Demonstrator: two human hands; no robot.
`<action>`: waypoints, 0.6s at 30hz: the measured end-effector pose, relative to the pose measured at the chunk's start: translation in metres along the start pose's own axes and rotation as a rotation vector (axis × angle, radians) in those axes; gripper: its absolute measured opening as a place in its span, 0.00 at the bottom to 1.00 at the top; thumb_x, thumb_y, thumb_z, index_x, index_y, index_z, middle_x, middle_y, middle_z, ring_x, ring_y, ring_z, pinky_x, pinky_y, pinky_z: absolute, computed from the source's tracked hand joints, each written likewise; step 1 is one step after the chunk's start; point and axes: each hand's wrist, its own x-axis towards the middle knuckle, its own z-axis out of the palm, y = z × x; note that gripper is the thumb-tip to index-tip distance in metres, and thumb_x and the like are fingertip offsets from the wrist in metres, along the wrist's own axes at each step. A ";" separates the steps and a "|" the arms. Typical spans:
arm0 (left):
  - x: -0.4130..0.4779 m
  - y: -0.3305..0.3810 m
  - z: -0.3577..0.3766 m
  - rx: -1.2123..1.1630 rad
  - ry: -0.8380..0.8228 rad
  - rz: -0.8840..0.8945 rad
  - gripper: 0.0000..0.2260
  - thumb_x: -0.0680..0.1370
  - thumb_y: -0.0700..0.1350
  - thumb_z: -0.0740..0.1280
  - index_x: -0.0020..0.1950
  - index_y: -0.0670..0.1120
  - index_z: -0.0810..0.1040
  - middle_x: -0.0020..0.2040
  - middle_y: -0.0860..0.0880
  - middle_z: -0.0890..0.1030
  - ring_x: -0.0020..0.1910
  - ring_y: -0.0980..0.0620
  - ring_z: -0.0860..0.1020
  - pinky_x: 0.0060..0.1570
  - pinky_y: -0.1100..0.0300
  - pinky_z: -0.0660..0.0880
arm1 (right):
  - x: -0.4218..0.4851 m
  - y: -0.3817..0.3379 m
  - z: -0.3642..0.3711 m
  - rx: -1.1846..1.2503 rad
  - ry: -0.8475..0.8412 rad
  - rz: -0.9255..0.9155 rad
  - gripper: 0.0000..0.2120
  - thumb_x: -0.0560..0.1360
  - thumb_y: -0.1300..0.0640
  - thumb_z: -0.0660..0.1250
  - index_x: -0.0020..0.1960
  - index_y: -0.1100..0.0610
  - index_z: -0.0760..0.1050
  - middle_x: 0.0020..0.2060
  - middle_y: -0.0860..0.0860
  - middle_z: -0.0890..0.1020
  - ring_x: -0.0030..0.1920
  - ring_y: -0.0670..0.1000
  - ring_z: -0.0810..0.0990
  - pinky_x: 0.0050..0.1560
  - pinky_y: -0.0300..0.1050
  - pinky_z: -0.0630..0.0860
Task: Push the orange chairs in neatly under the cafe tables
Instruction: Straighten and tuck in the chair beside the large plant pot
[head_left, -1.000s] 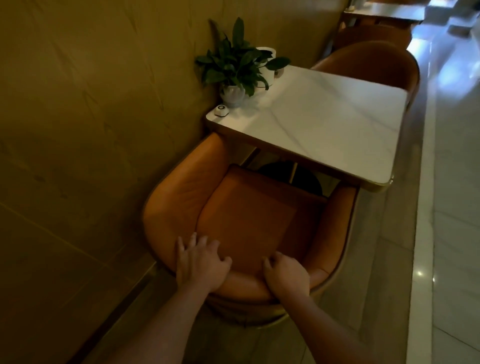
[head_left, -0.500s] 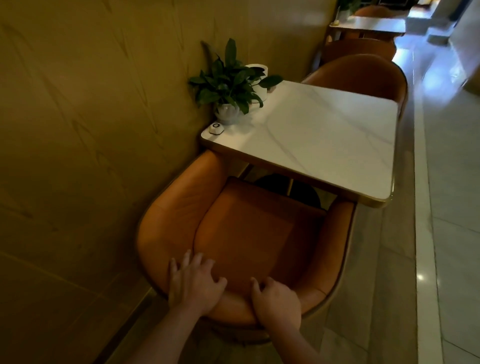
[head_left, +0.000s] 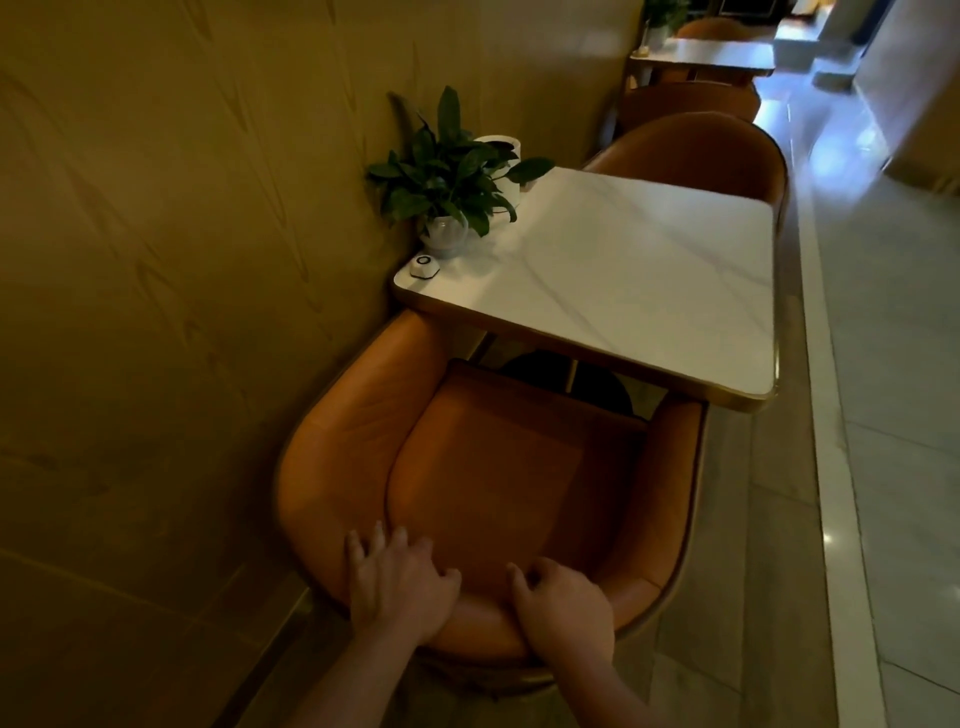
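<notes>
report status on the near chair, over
Left hand presses, right hand grips orange chair backrest. Armrest tips at table edge, seat not yet under. Dark base ahead of seat.

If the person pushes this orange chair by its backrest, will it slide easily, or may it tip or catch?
The orange chair looks thickly padded, so probably heavy. Being wide and low, it seems unlikely to tip. Its arm ends right at the table corner beside the wall, so it may catch there.
</notes>
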 end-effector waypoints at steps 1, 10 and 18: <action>0.001 -0.001 0.000 0.010 -0.010 -0.009 0.28 0.76 0.65 0.53 0.70 0.54 0.74 0.74 0.48 0.70 0.77 0.43 0.60 0.76 0.39 0.47 | 0.000 -0.001 0.000 -0.004 -0.004 0.007 0.20 0.78 0.34 0.55 0.41 0.48 0.75 0.33 0.43 0.78 0.33 0.43 0.75 0.33 0.40 0.69; 0.002 -0.012 -0.001 0.096 -0.094 -0.019 0.30 0.76 0.66 0.50 0.73 0.54 0.71 0.75 0.43 0.69 0.76 0.41 0.61 0.75 0.41 0.50 | -0.002 -0.004 0.010 0.053 0.032 0.007 0.20 0.77 0.32 0.56 0.42 0.47 0.74 0.35 0.44 0.78 0.36 0.42 0.75 0.34 0.41 0.71; 0.008 -0.011 -0.010 0.100 -0.103 -0.008 0.28 0.75 0.67 0.53 0.69 0.55 0.73 0.67 0.46 0.73 0.66 0.44 0.70 0.65 0.43 0.59 | 0.000 0.004 0.019 0.076 0.044 -0.031 0.17 0.78 0.36 0.54 0.44 0.47 0.73 0.39 0.44 0.76 0.42 0.46 0.75 0.44 0.48 0.76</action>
